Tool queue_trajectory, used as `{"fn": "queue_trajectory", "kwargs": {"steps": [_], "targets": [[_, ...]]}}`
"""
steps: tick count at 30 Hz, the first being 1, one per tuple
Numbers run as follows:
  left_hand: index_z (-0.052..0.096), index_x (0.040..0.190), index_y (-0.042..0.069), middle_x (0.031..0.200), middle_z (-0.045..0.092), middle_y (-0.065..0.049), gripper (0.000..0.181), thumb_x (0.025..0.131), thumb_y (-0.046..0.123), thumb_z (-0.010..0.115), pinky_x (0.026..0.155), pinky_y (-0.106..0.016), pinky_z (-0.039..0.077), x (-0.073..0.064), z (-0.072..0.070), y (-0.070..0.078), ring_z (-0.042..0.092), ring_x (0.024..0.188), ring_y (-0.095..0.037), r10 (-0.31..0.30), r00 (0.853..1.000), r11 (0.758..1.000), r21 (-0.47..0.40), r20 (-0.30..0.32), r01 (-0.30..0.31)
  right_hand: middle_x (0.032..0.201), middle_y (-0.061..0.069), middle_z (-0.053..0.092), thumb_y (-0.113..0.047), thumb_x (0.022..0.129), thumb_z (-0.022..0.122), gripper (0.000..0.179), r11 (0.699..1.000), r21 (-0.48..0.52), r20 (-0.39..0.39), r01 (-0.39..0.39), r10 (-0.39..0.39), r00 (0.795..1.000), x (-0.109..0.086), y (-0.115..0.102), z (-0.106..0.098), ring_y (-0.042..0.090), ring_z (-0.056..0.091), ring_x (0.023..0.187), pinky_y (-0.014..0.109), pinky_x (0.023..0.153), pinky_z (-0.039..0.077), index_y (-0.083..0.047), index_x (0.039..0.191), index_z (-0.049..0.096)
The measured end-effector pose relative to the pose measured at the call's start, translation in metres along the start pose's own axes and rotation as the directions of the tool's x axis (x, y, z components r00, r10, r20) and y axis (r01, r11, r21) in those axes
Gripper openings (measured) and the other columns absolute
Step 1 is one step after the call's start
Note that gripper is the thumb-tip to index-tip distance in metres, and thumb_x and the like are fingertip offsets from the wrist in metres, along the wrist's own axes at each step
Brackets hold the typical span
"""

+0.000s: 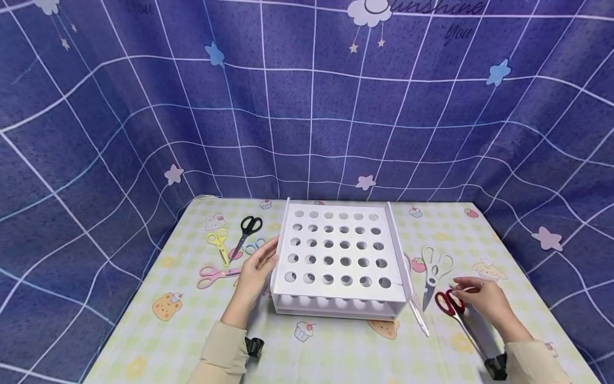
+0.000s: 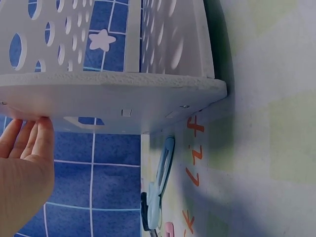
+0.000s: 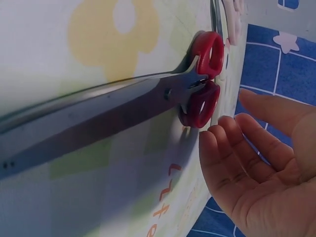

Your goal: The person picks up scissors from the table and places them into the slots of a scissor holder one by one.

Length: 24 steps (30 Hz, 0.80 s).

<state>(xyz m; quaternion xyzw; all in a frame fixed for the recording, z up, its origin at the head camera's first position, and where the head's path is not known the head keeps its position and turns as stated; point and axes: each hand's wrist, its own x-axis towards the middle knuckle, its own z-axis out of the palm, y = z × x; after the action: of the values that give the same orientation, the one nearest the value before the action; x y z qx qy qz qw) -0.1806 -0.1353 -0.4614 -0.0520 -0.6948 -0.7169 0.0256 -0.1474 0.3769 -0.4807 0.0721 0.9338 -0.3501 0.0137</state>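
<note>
A white slatted-side rack, its sloping top pierced with rows of round holes, stands mid-table. My left hand is at its left side; in the left wrist view, straight fingertips touch the side panel. My right hand hovers beside the handles of red-handled scissors with long metal blades. Its fingers are relaxed and hold nothing, and in the right wrist view the fingertips come close to the lower red loop.
Grey-white scissors and pale-handled scissors lie right of the rack. To its left are yellow scissors, black scissors, blue-handled scissors and pink scissors. A blue grid curtain hangs behind the table.
</note>
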Motion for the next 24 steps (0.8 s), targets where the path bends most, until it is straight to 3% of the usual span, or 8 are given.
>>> {"fn": "queue_trajectory", "kwargs": {"steps": [12,24], "targets": [[0.049,0.141,0.014,0.146,0.05,-0.007,0.044,0.098,0.008,0.053,0.105,-0.013,0.04,-0.0011,-0.0001,0.0001,0.047,0.134,-0.019,-0.003,1.0,1.0,-0.001,-0.005,0.003,0.093,0.013,0.073,-0.017,0.084,0.072,0.04,1.0,-0.022,0.022,-0.012,0.013,1.0,0.0045,0.0063,0.0048,0.003,0.059,0.07,0.02,0.057,0.046,0.006,0.116,0.065],[0.049,0.141,0.014,0.146,0.05,-0.006,0.044,0.098,0.009,0.054,0.105,-0.013,0.039,-0.0005,0.0002,0.0011,0.048,0.134,-0.017,-0.004,1.0,1.0,-0.012,0.0,0.004,0.083,0.005,0.072,-0.012,0.086,0.067,0.031,0.995,0.053,0.035,-0.081,0.079,0.996,0.007,0.009,0.0101,0.008,0.057,0.063,0.023,0.053,0.051,0.006,0.111,0.067]]}}
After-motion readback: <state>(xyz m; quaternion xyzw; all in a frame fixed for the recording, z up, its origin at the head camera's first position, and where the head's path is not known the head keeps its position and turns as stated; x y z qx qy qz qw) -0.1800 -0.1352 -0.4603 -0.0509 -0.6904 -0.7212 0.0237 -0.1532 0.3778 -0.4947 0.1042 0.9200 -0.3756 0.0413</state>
